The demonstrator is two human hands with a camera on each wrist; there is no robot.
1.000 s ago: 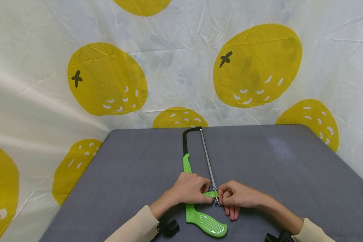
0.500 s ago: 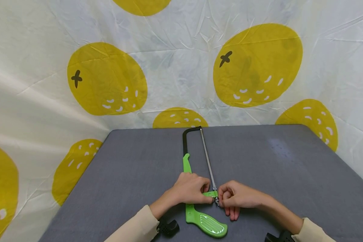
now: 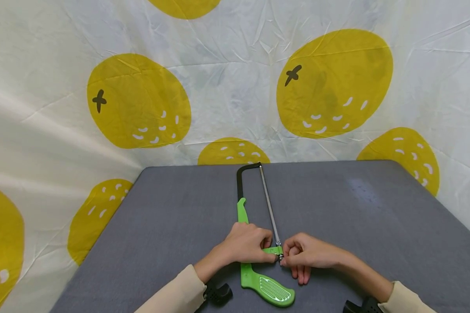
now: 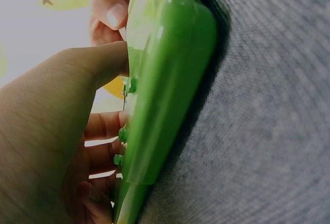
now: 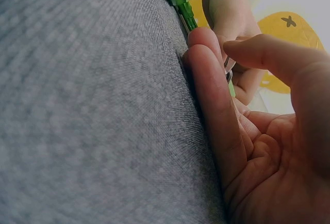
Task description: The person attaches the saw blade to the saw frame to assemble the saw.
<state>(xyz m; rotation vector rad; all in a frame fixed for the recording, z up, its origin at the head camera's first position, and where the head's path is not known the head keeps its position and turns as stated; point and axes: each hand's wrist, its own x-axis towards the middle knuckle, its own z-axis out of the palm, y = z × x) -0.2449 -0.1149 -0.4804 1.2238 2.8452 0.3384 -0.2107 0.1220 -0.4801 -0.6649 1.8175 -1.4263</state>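
A hacksaw [image 3: 275,290] with a green handle, black front frame and thin metal blade [image 3: 269,202] lies flat on the grey table, its tip pointing away from me. Across its green frame, my left hand [image 3: 247,244] holds the saw down, thumb and fingers around the short green blade bracket [image 3: 273,251]. My right hand [image 3: 311,253] pinches the small metal wing nut [image 3: 280,258] at the bracket's near end between thumb and index finger. Its lower fingers rest along the table. In the right wrist view, the fingertips mostly hide the metal wing nut [image 5: 228,72].
The grey cloth-covered table [image 3: 180,208] reaches back to a white curtain [image 3: 235,95] printed with yellow fruit. Black wrist-camera mounts [image 3: 219,294] sit below both wrists, close over the cloth.
The wing nut has turned a little between my right thumb and index finger. My left hand and the hacksaw have stayed in place.
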